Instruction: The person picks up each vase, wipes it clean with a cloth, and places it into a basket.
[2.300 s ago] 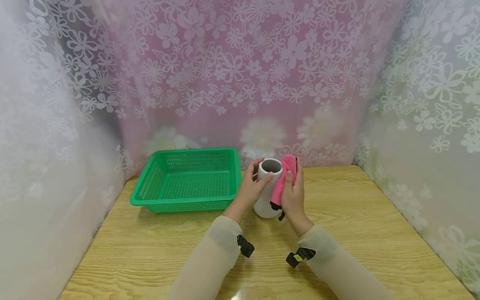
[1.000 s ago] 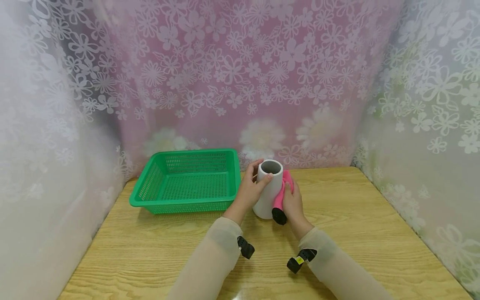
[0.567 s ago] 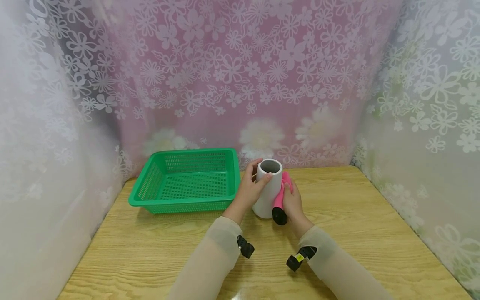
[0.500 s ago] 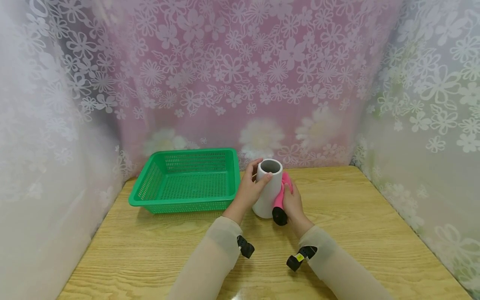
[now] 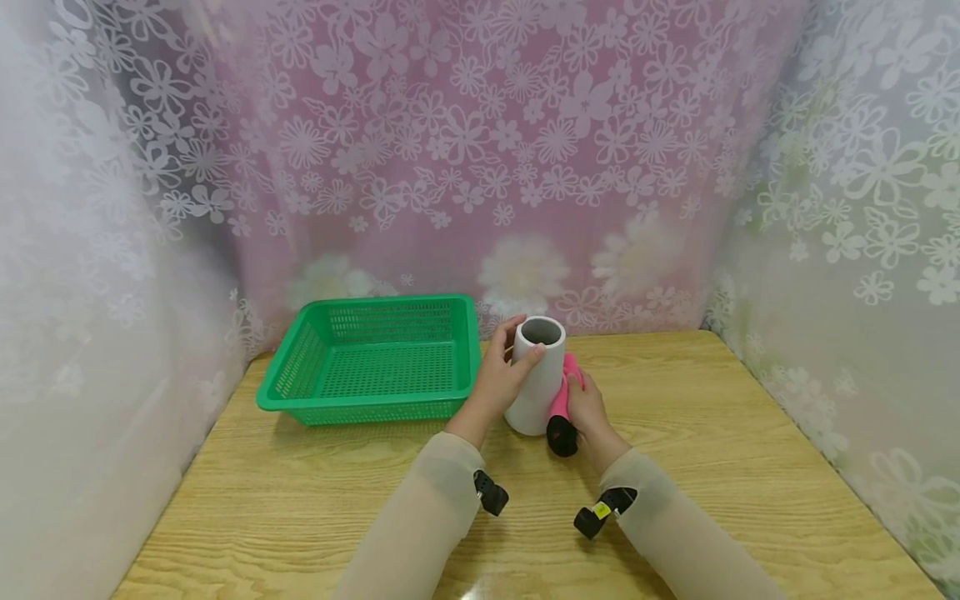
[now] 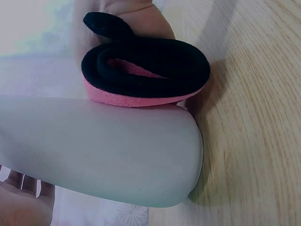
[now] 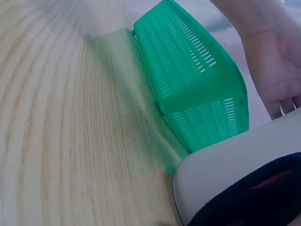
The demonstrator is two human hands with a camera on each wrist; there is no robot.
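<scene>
A white vase-like cylinder (image 5: pixel 534 387) stands upright on the wooden table, its round mouth facing up. My left hand (image 5: pixel 497 375) grips it near the top, thumb on the front and fingers round the far left side. Against its right side my right hand (image 5: pixel 588 408) holds a folded pink cloth (image 5: pixel 562 393) with a black edge. In the left wrist view the cloth's rolled black end (image 6: pixel 146 66) lies along the lower part of the white cylinder (image 6: pixel 103 150). The right wrist view shows the cylinder's base (image 7: pixel 207 174) at the tabletop.
A green perforated plastic basket (image 5: pixel 375 407) stands on the table (image 5: pixel 315 517) just left of the cylinder. Flowered curtains (image 5: pixel 465 150) hang behind and on both sides. A black strap with a small camera (image 5: pixel 491 493) sits on each wrist.
My right hand has slid down the cylinder's right side with the pink cloth, which is now lower and more bunched. My left hand keeps its grip and the cylinder stays in place.
</scene>
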